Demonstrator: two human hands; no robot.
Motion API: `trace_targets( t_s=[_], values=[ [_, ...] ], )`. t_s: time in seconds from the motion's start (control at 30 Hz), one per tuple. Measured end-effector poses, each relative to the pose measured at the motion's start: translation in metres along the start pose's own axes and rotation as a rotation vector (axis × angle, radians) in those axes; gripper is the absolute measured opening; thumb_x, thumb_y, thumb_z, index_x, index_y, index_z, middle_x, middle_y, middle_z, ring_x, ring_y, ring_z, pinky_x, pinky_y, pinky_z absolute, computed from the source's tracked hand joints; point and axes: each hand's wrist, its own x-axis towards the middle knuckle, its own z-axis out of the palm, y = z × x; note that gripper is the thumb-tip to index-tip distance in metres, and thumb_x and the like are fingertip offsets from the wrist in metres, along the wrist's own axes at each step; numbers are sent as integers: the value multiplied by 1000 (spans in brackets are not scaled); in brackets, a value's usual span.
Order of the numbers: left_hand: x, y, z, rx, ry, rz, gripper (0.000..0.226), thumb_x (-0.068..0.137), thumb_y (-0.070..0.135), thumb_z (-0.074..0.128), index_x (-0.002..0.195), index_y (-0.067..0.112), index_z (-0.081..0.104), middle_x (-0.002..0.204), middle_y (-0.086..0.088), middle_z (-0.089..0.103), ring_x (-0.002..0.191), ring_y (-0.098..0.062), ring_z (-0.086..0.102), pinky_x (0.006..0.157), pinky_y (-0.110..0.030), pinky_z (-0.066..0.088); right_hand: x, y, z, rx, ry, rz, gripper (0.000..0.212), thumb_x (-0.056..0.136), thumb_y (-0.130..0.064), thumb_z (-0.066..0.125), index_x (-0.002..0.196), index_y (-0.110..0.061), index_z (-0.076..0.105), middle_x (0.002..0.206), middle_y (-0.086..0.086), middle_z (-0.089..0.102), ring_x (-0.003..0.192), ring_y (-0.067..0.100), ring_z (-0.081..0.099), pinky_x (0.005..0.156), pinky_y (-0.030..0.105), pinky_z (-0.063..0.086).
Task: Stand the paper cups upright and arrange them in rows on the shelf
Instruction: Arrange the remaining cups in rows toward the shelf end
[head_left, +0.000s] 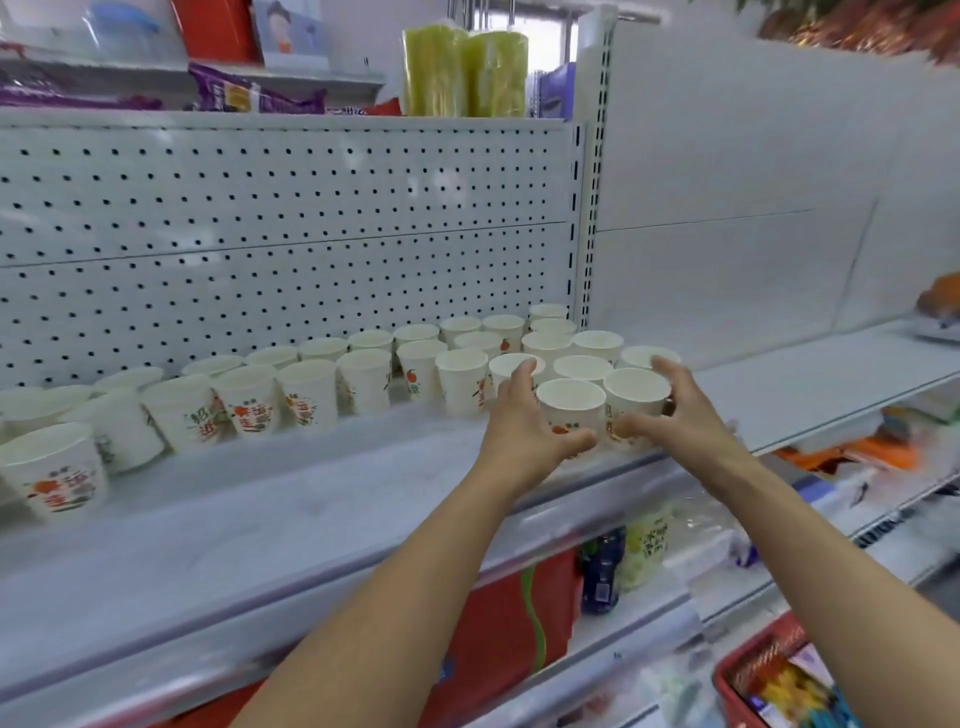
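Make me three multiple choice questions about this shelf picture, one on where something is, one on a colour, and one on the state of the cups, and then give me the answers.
1. Where are the green wrapped bundles?
A. On top of the shelf unit, above the pegboard
B. Among the paper cups
C. In the red basket

2. What colour is the pegboard behind the cups?
A. Red
B. White
C. Green

3. How do the two front cups between the hands stand?
A. Lying on their sides
B. Upside down
C. Upright, open ends up

Answers:
1 A, they stand above the pegboard's top edge.
2 B, the panel is white with dark holes.
3 C, their open rims face up, with the left hand and the right hand on either side of them.
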Motion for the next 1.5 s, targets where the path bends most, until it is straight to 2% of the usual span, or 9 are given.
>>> trace_targets(
  t_s=[0.2, 0.4, 0.53, 0.63, 0.8, 1.0, 1.2, 1.33, 1.5],
  values=[
    [-3, -11, -18, 55, 50, -14, 75, 75, 36, 78, 139, 24, 41, 143, 5, 44, 129, -13, 40, 106, -30, 36, -5, -9, 27, -69, -146, -109, 77, 77, -20, 75, 142, -30, 35, 133, -8, 42, 119, 14, 46, 95, 27, 40],
    [-33, -20, -69, -23, 114, -91, 81, 67, 47, 81, 138, 24, 47, 136, 2, 53, 118, -15, 54, 100, -38, 48, -24, -30, 50, -61, -159, -169, 70, 77, -30, 76, 138, -29, 43, 135, -5, 48, 118, 14, 48, 91, 27, 43],
    [-68, -20, -110, -117, 194, -105, 80, 65, 49, 82, 135, 27, 50, 130, 4, 58, 111, -11, 59, 94, -34, 52, -50, -56, 76, 2, -150, -251, 67, 77, -31, 77, 138, -27, 47, 129, -10, 51, 109, 8, 53, 80, 18, 43],
    [-101, -25, -144, -106, 249, -99, 70, 70, 47, 80, 132, 28, 52, 129, 6, 58, 110, -8, 59, 89, -25, 51, -72, -76, 107, 41, -191, -289, 70, 75, -36, 78, 137, -26, 48, 130, -12, 53, 109, 5, 54, 84, 22, 46],
    [-158, -42, -201, 44, 358, -80, 69, 73, 52, 75, 134, 29, 51, 132, 10, 49, 121, -8, 49, 103, -36, 44, -113, -108, 173, 72, -278, -335, 68, 68, -45, 81, 129, -31, 53, 122, -15, 59, 108, 8, 57, 92, 39, 50],
    [-229, -62, -273, 243, 534, -77, 71, 73, 51, 75, 134, 27, 49, 126, 11, 48, 118, -2, 44, 102, -26, 40, -167, -150, 260, 130, -360, -445, 57, 75, -20, 80, 122, -28, 50, 115, -17, 57, 93, -4, 57, 73, 12, 47],
    [-288, -84, -355, 413, 672, -92, 71, 71, 45, 78, 133, 24, 52, 122, 10, 48, 114, 1, 45, 97, -18, 36, -207, -185, 340, 174, -438, -490, 63, 72, -21, 80, 125, -30, 47, 114, -22, 54, 90, -6, 55, 76, 11, 44],
    [-303, -99, -398, 602, 634, -185, 77, 71, 55, 73, 136, 22, 49, 130, 5, 49, 122, -8, 45, 97, -22, 33, -221, -201, 380, 169, -476, -474, 71, 72, -24, 80, 132, -27, 44, 123, -13, 52, 106, 9, 55, 91, 26, 47],
    [-302, -111, -415, 955, 540, -268, 77, 74, 71, 58, 138, 30, 45, 135, 9, 52, 127, -13, 41, 95, -36, 25, -223, -205, 404, 73, -495, -470, 75, 70, -25, 82, 134, -24, 43, 120, -13, 51, 110, 8, 50, 89, 19, 41]
  ],
)
